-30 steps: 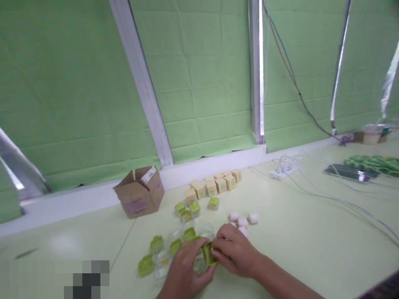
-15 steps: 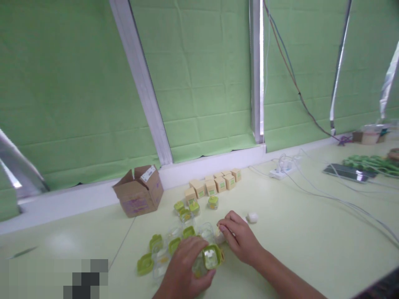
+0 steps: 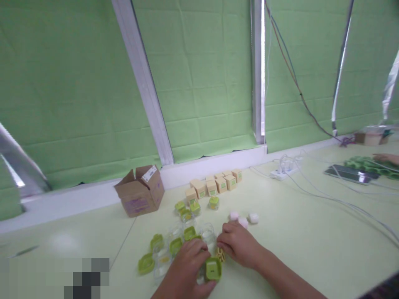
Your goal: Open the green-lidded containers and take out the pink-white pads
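My left hand (image 3: pixel 190 259) is closed around a small green square lid (image 3: pixel 213 269), its hollow side toward me. A yellow, looped piece (image 3: pixel 220 254) shows at the lid's right edge. My right hand (image 3: pixel 238 245) is beside it, fingertips pinched together near the yellow piece; what they hold, if anything, is hidden. Just beyond the right hand lie a pale pink block (image 3: pixel 233 216), another pink one (image 3: pixel 243 223) and a white one (image 3: pixel 253 218). Left of my hands are several green lids (image 3: pixel 146 263) and clear small containers (image 3: pixel 161 270).
Lidded green containers (image 3: pixel 213 202) stand farther back, before rows of small beige boxes (image 3: pixel 212 187). An open cardboard box (image 3: pixel 140 193) is at the back left. To the right are a power strip (image 3: pixel 282 172), cables, a dark phone-like slab (image 3: pixel 350 174) and another person's hand (image 3: pixel 386 158).
My left hand has lowered and turned the green lid. My right hand has come down closer to the yellow piece, uncovering the pink blocks. Another person's hand has appeared at the far right.
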Tool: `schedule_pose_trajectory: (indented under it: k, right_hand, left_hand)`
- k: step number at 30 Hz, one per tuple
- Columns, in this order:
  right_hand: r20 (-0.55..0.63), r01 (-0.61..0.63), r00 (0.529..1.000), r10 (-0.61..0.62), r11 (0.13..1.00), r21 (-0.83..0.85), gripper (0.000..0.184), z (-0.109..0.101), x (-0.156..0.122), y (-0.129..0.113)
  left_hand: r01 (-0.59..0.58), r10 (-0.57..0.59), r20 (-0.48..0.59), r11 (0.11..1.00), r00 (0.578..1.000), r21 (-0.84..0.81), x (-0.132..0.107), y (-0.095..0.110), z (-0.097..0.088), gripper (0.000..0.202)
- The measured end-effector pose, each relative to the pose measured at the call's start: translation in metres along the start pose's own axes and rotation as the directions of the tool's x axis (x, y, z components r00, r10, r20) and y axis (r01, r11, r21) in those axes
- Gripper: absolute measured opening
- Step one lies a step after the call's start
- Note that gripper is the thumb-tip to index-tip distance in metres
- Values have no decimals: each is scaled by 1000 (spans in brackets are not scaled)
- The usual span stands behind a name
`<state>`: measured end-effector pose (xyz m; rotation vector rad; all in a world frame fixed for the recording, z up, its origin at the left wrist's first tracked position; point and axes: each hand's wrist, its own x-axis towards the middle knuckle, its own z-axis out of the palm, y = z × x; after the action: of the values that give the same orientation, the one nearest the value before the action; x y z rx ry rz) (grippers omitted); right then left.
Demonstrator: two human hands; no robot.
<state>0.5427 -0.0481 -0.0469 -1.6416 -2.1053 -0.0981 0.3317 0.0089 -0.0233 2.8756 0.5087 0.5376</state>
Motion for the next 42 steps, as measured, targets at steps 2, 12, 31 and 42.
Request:
schedule_pose_trajectory:
  k: [2, 12, 31, 42]
  right_hand:
    - [31, -4, 999, 5, 1000, -24, 20, 0, 0, 1]
    - [3, -11, 1000, 11, 1000, -28, 18, 1, 0, 1]
    - [-112, 1, 994, 16, 988, 153, 18, -1, -1, -3]
    - [-97, -2, 995, 31, 957, 289, 21, -9, 12, 4]
  left_hand:
    - [11, -11, 8, 1000, 1000, 25, 0, 0, -1, 32]
    - [53, -47, -39, 983, 998, 178, -6, -13, -3, 33]
    - [29, 0, -131, 974, 991, 225, -10, -26, 1, 42]
    - [-6, 44, -234, 987, 971, 160, -3, -11, -4, 10]
